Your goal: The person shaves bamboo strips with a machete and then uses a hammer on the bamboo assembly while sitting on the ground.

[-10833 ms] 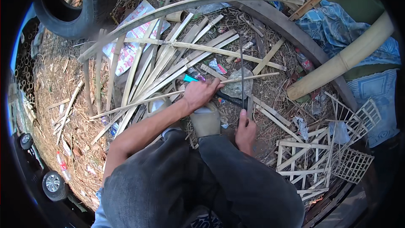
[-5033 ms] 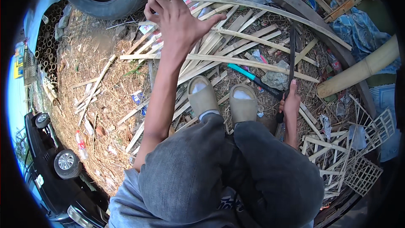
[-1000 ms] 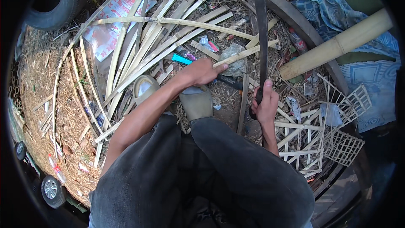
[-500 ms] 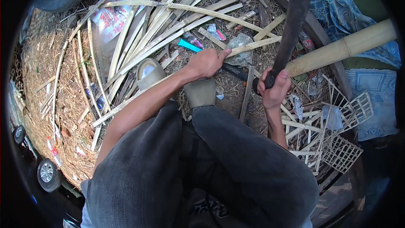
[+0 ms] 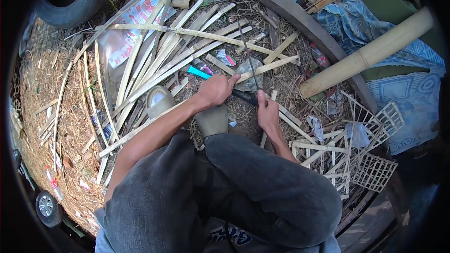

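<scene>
Bamboo strip crosses above a stone, my left hand closed round it; my right hand grips the knife tightly. A glancing stroke could skid the blade into my left thumb. Bottle, far left: contents too small to tell.

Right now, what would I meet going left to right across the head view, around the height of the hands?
Left shoe, left hand, knife blade, right hand, thick bamboo pole.

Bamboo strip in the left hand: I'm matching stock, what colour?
The strip is pale tan, clearest in the head view.
</scene>
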`<state>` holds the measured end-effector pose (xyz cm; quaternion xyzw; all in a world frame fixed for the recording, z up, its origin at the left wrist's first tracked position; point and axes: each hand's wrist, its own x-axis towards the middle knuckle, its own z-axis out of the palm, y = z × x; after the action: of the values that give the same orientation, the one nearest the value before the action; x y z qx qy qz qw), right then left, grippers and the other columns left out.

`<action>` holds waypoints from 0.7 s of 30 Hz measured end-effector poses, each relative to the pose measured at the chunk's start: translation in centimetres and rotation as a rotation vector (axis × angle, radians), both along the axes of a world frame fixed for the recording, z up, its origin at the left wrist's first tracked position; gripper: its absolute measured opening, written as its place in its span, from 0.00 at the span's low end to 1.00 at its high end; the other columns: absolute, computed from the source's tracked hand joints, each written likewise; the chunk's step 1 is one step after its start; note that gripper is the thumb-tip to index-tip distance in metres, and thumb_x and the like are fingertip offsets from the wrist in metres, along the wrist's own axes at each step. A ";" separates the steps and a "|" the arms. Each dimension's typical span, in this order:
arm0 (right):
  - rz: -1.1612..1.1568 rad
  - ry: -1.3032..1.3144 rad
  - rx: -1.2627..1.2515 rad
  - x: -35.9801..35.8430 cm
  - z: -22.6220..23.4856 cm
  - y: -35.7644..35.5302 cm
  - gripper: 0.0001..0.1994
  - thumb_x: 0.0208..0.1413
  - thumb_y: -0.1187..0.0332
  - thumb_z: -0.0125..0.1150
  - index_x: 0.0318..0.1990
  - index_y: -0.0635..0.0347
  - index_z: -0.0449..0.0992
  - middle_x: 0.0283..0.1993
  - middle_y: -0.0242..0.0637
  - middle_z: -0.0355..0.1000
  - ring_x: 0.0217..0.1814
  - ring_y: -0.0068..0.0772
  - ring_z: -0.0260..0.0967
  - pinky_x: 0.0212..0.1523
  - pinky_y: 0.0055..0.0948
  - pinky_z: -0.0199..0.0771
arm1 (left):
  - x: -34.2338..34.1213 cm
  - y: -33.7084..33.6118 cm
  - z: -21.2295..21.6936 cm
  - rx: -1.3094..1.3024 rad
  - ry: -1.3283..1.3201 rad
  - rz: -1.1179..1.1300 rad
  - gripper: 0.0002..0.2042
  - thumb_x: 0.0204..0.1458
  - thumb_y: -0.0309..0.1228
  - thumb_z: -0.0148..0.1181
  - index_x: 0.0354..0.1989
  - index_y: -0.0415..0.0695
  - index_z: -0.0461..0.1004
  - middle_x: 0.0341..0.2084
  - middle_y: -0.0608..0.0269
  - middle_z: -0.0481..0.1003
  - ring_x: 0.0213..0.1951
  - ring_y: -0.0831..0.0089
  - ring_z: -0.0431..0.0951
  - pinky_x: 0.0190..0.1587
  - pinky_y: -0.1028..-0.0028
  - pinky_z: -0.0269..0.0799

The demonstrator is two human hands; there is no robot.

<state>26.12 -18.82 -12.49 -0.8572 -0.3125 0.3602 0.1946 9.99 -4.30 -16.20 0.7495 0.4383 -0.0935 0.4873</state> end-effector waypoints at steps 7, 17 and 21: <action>-0.179 0.380 0.492 1.5 7.5 0.9 0.30 0.69 0.46 0.47 0.21 0.63 0.71 0.16 0.29 0.64 0.18 0.20 0.62 0.21 0.28 0.59 | -0.2 -0.3 1.7 0.220 -0.059 -0.135 0.26 0.69 0.46 0.39 0.41 0.36 0.79 0.21 0.39 0.76 0.25 0.39 0.79 0.28 0.47 0.75; -0.040 0.217 0.209 0.6 4.8 0.2 0.27 0.68 0.50 0.48 0.39 0.72 0.80 0.23 0.51 0.74 0.27 0.45 0.71 0.37 0.42 0.70 | -0.5 0.3 0.6 0.158 0.065 -0.143 0.19 0.69 0.41 0.39 0.58 0.48 0.72 0.24 0.42 0.77 0.27 0.40 0.79 0.29 0.46 0.75; -0.012 0.064 0.278 0.9 1.5 -0.2 0.29 0.68 0.48 0.49 0.35 0.72 0.79 0.20 0.46 0.71 0.24 0.41 0.68 0.33 0.41 0.68 | 0.4 -0.6 1.4 0.251 -0.063 -0.173 0.23 0.70 0.44 0.38 0.46 0.39 0.78 0.19 0.41 0.75 0.26 0.41 0.79 0.28 0.48 0.74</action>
<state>27.06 -19.06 -10.96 -0.8119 -0.3476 0.3395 0.3235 10.38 -4.86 -14.75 0.8420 0.3650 -0.0560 0.3933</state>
